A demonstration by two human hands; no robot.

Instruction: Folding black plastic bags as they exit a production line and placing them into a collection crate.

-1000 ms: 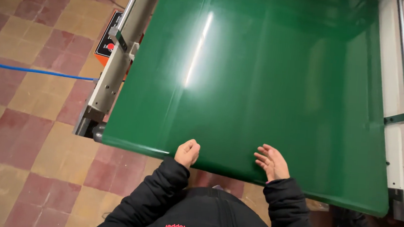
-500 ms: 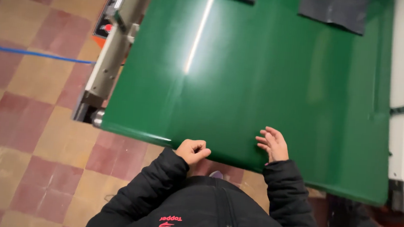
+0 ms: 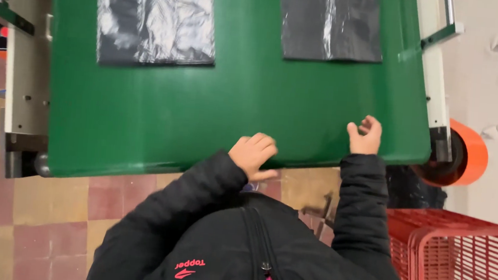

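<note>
1. Your left hand [image 3: 254,153] rests at the near edge of the green conveyor belt [image 3: 233,109], fingers curled loosely together and clamped on nothing.
2. Your right hand [image 3: 365,136] sits on the same edge, nearer the white side rail [image 3: 433,95], fingers half open and likewise empty.
3. Two black plastic bags lie flat on the belt, well apart from both hands: the left bag [image 3: 155,17] ahead of your left hand, the right bag [image 3: 331,23] ahead of your right.
4. Judge the bags as thin, light and limp film (the glossy creases suggest a slippery surface). They will likely fold or slide rather than lift stiffly.
5. Take hold at the near edge or a near corner of each bag, pinching the film between thumb and fingertips.
6. A red mesh basket [image 3: 459,257] stands at your right, below the belt end.
</note>
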